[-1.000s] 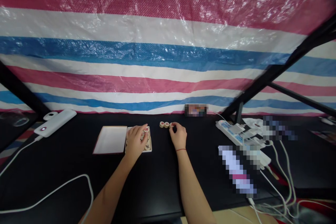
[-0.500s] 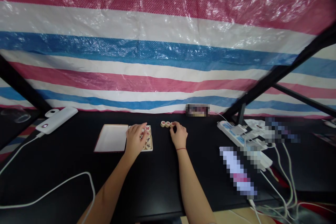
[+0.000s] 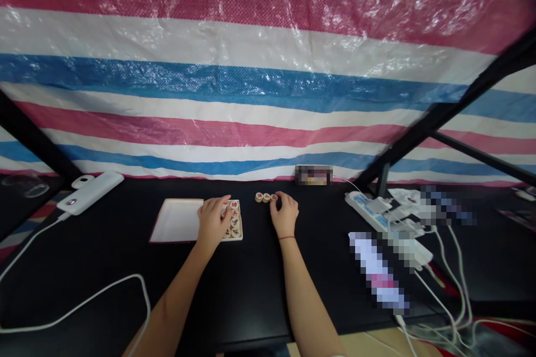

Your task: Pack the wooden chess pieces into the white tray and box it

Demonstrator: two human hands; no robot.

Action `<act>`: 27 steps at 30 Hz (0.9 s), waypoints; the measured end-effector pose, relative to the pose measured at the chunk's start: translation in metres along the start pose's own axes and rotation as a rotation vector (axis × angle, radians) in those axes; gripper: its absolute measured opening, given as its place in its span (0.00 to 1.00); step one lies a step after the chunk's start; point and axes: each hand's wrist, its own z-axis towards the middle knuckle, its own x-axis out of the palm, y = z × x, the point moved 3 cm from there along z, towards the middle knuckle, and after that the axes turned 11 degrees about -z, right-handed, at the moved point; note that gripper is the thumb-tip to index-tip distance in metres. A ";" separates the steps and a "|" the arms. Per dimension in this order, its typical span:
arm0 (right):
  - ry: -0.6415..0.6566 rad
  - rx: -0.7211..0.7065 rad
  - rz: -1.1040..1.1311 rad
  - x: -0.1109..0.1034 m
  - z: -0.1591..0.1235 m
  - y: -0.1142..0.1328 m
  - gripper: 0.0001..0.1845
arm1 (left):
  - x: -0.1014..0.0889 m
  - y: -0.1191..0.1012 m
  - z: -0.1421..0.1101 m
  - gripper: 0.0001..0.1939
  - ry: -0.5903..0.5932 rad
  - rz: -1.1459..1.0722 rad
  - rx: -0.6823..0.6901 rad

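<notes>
My left hand (image 3: 213, 220) hovers over a shallow white box (image 3: 240, 234) of round Chinese chess pieces (image 3: 235, 222) with red and black characters, hiding the left part of it. Its thumb and fingers are apart, and nothing shows between them. Three pale wooden pieces (image 3: 267, 197) with red characters lie in a short row on the black table, right of the box. At the right end of that row, my right hand (image 3: 285, 216) has its thumb and index finger spread beside the last piece (image 3: 273, 197). Contact there is hard to make out.
The open box lid (image 3: 177, 220) lies left of the box. A white power bank (image 3: 91, 192) with a cable (image 3: 104, 295) is at far left. To the right are a power strip (image 3: 372, 209) with plugs and a blurred phone (image 3: 379, 273). A striped sheet (image 3: 234, 117) hangs behind.
My right fingers have opened a little from the last piece in the row, which shows more now. My left hand has shifted slightly left over the box, uncovering more pieces.
</notes>
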 end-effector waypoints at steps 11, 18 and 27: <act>0.303 -0.201 0.341 0.008 -0.039 0.073 0.14 | 0.016 -0.016 0.008 0.17 0.129 0.391 -0.081; 0.305 -0.190 0.370 0.005 -0.037 0.073 0.13 | 0.023 -0.018 0.006 0.18 0.154 0.365 -0.071; 0.266 -0.200 0.372 0.006 -0.036 0.073 0.14 | 0.021 -0.016 0.015 0.11 0.130 0.266 -0.152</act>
